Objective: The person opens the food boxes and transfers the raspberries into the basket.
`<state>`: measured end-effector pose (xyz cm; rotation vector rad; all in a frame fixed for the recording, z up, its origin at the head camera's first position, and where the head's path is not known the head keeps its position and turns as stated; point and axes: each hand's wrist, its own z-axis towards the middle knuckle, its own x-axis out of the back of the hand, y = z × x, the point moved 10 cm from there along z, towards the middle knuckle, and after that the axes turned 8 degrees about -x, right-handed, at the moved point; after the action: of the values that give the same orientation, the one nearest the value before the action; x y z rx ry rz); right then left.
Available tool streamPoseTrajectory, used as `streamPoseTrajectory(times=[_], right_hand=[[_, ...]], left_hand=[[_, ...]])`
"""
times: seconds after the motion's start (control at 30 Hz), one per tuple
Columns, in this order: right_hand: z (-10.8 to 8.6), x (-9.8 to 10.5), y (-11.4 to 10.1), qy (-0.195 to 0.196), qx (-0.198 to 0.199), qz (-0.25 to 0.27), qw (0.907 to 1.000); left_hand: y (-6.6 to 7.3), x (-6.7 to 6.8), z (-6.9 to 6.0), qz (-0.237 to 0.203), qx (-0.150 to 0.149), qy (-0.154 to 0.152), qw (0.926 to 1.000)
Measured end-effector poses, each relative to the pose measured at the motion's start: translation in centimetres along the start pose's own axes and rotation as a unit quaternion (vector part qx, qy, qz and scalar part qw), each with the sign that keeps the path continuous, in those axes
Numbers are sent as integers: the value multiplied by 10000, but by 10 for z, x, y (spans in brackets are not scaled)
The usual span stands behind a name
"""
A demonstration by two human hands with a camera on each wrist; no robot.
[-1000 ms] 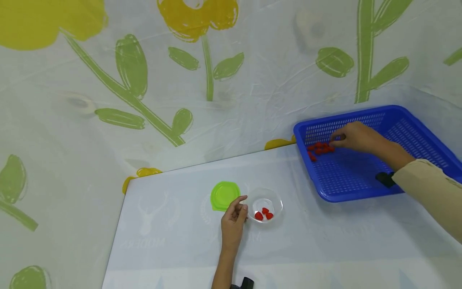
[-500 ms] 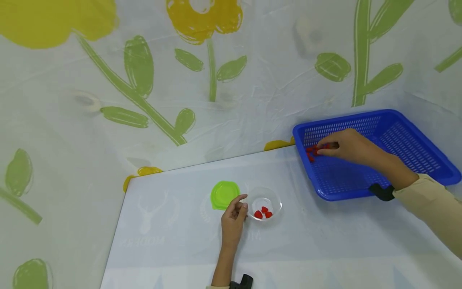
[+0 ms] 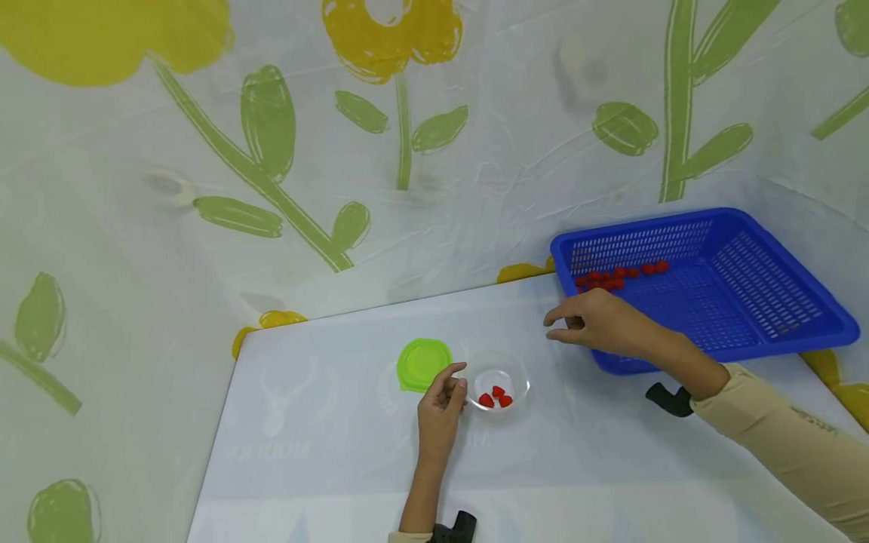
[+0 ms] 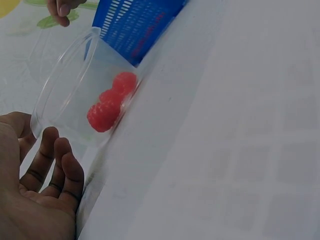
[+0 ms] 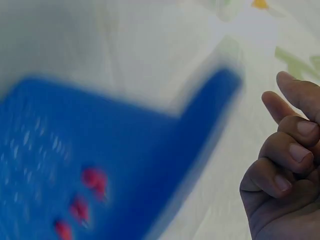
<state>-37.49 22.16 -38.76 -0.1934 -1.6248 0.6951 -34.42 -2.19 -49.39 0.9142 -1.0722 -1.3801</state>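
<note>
My left hand [image 3: 441,411] lies beside a clear plastic bowl [image 3: 526,386], its fingertips touching the near-left rim. In the left wrist view, that hand's fingers are loosely bent at the bowl's outer side. Three red raspberries [image 4: 104,116] lie on the bowl's bottom. My right hand [image 3: 600,323] is in the air by the front-left edge of a blue perforated basket [image 3: 753,302]. Its thumb and index finger stand apart, the other fingers bent, and no raspberry shows between them. Several raspberries [image 3: 600,280] lie along the basket's far-left side, partly covered by the right hand.
A green lid [image 3: 422,362] lies flat to the left of the bowl, just past my left hand. The white table [image 3: 326,437] meets a flower-printed wall covering [image 3: 475,196] at the back. The basket stands at the table's right rear.
My right hand has moved from over the raspberries left and toward me, out past the basket's edge. More raspberries show in the basket. My left hand stays at the bowl, which still holds three raspberries.
</note>
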Motion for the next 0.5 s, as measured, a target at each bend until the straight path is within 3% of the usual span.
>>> streamPoseTrajectory(times=[0.23,0.5], right_hand=[[7,-42,-17,-398,129,20,9991],[11,-78,-25,-647,218,54,9977]], left_hand=[[-1,1,-1,-42,202,9,9998],[-3,0,0,-92,188,-17,9998]])
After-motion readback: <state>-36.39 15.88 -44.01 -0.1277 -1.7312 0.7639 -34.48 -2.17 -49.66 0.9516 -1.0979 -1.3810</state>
